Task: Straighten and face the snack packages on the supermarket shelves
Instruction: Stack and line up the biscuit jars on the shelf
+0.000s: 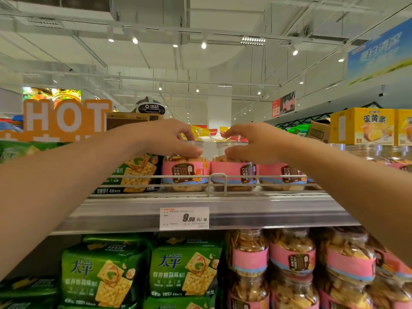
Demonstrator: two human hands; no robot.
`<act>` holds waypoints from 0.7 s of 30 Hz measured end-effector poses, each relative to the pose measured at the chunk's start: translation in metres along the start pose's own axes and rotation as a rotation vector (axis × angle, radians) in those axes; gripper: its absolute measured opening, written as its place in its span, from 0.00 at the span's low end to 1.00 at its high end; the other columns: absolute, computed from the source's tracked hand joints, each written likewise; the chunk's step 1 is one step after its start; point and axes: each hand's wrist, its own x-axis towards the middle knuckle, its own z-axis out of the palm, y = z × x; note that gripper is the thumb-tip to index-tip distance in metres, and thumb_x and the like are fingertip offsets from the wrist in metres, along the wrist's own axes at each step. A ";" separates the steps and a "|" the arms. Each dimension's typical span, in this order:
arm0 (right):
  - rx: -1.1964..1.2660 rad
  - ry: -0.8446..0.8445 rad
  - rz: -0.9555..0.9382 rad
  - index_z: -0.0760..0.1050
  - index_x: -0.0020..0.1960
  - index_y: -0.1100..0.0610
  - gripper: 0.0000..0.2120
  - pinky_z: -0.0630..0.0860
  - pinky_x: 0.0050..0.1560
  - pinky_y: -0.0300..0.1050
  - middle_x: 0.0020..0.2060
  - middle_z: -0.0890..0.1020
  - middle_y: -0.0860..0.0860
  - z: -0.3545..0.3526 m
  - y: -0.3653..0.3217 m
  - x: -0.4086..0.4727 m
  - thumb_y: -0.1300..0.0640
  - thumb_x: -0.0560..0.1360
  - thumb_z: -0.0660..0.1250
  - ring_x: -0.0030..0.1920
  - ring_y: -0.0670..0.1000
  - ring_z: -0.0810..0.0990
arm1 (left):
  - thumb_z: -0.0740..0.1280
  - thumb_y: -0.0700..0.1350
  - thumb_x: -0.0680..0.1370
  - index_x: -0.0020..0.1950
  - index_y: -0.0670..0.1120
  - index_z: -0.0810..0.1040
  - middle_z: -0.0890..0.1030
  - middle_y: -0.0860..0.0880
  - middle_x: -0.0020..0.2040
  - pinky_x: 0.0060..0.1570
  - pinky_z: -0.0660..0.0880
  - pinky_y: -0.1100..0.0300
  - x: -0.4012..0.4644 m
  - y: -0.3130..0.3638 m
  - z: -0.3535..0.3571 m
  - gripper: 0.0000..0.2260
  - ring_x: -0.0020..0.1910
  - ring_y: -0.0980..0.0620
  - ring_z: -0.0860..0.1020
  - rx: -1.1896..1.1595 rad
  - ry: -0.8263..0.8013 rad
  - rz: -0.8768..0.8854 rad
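Fingers of the left hand (171,139) are curling round the top of one clear jar (186,172), with the thumb lying across the front near the lid. Fingers of the right hand (249,143) are curling round the top of the next jar (234,175) in the same way, thumb in front and the other fingers reaching over the lid. Both hands are gripping, one jar each.

Both jars are standing upright on the top shelf (245,210), side by side and touching. Each one is wearing a pink label with a dark patch, and cookies are showing through the clear plastic. A thin wire rail (217,184) is running along the shelf edge in front of them. More pink jars (282,175) are sitting to the right on the same shelf, and a green cracker bag (136,172) is leaning just to the left.

A white price tag (184,218) is hanging on the shelf edge, below the two jars. Under the shelf, green cracker bags (185,270) are lining up on the left and more pink jars are piling up on the right. A big orange sign (66,119) is standing far behind on the left, and yellow boxes (362,126) are sitting up high on the right.
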 end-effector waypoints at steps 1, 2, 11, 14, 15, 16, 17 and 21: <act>0.017 -0.017 0.006 0.68 0.70 0.44 0.24 0.67 0.55 0.44 0.68 0.73 0.49 -0.001 0.000 0.000 0.42 0.76 0.65 0.63 0.54 0.74 | 0.66 0.74 0.59 0.56 0.60 0.76 0.79 0.57 0.52 0.49 0.75 0.55 -0.001 -0.002 0.002 0.30 0.50 0.57 0.78 -0.020 0.017 0.004; 0.028 -0.039 0.009 0.68 0.70 0.43 0.23 0.68 0.55 0.44 0.68 0.73 0.49 0.000 0.000 0.000 0.43 0.76 0.65 0.62 0.54 0.75 | 0.66 0.74 0.58 0.55 0.60 0.76 0.79 0.57 0.52 0.49 0.75 0.55 -0.001 -0.003 0.004 0.31 0.50 0.57 0.78 -0.034 0.028 0.005; 0.028 -0.071 0.048 0.74 0.54 0.44 0.16 0.78 0.52 0.49 0.51 0.82 0.47 0.000 -0.004 0.010 0.35 0.72 0.65 0.45 0.47 0.81 | 0.65 0.74 0.58 0.53 0.61 0.77 0.78 0.58 0.52 0.47 0.74 0.56 -0.002 -0.004 0.006 0.29 0.50 0.58 0.77 -0.063 0.035 0.026; 0.072 -0.088 0.057 0.74 0.56 0.44 0.17 0.76 0.49 0.47 0.53 0.81 0.48 -0.002 -0.002 0.011 0.36 0.73 0.66 0.47 0.47 0.80 | 0.68 0.71 0.64 0.54 0.60 0.77 0.78 0.57 0.52 0.50 0.75 0.54 -0.002 -0.004 0.005 0.24 0.51 0.56 0.77 -0.086 0.015 0.014; 0.107 -0.100 0.066 0.74 0.56 0.45 0.16 0.75 0.48 0.46 0.53 0.82 0.48 -0.004 -0.002 0.012 0.38 0.73 0.67 0.48 0.47 0.80 | 0.69 0.69 0.66 0.53 0.59 0.77 0.79 0.56 0.52 0.51 0.75 0.53 -0.001 -0.005 0.004 0.21 0.51 0.55 0.78 -0.098 0.003 0.008; 0.129 -0.117 0.073 0.75 0.56 0.46 0.15 0.76 0.49 0.46 0.52 0.82 0.48 -0.005 -0.003 0.013 0.40 0.73 0.68 0.48 0.47 0.81 | 0.69 0.68 0.68 0.53 0.59 0.77 0.79 0.56 0.52 0.52 0.75 0.52 0.000 -0.005 0.003 0.19 0.51 0.55 0.78 -0.095 -0.003 0.005; 0.132 -0.130 0.075 0.75 0.55 0.46 0.14 0.77 0.51 0.47 0.51 0.83 0.48 -0.006 -0.004 0.014 0.42 0.73 0.69 0.47 0.48 0.81 | 0.70 0.67 0.69 0.52 0.59 0.77 0.79 0.56 0.53 0.53 0.75 0.52 0.001 -0.005 0.002 0.18 0.51 0.55 0.78 -0.078 0.002 0.006; 0.140 -0.048 0.032 0.78 0.49 0.47 0.08 0.77 0.37 0.41 0.41 0.84 0.46 -0.003 -0.009 0.013 0.44 0.74 0.69 0.37 0.45 0.82 | 0.71 0.65 0.69 0.52 0.57 0.79 0.80 0.56 0.52 0.53 0.76 0.52 0.001 -0.003 0.005 0.17 0.51 0.55 0.78 -0.112 0.078 0.031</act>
